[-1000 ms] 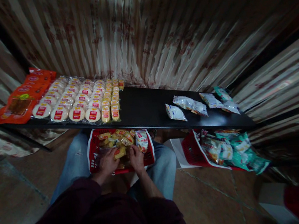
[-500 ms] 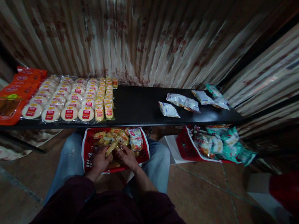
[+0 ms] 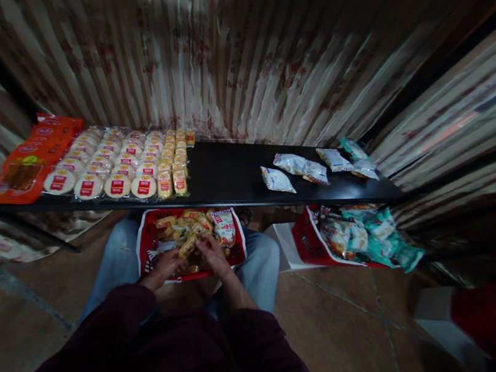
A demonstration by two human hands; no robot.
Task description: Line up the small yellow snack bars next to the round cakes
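A red basket (image 3: 141, 251) with a white rim rests between the knees, full of small yellow wrapped snacks and one white-and-red packet (image 3: 224, 227). Over its near part, my left hand (image 3: 167, 266) is closed on a yellow wrapped snack (image 3: 187, 247). My right hand (image 3: 210, 251) has its fingers at the same snack's right end, pinched together on it. Above the basket, a black shelf (image 3: 226, 167) bears rows of round white packaged cakes (image 3: 117, 185) and columns of small yellow packs (image 3: 180, 182).
An orange bag (image 3: 22, 173) lies at the shelf's left end, several white packets (image 3: 277, 179) towards its right. Another red basket (image 3: 305, 239) with green and white bags stands right of the knees. A red container (image 3: 486, 318) is at lower right.
The hands have shifted slightly, and the right hand has moved up over the snack, which is turned and lower. The view has shifted a little.
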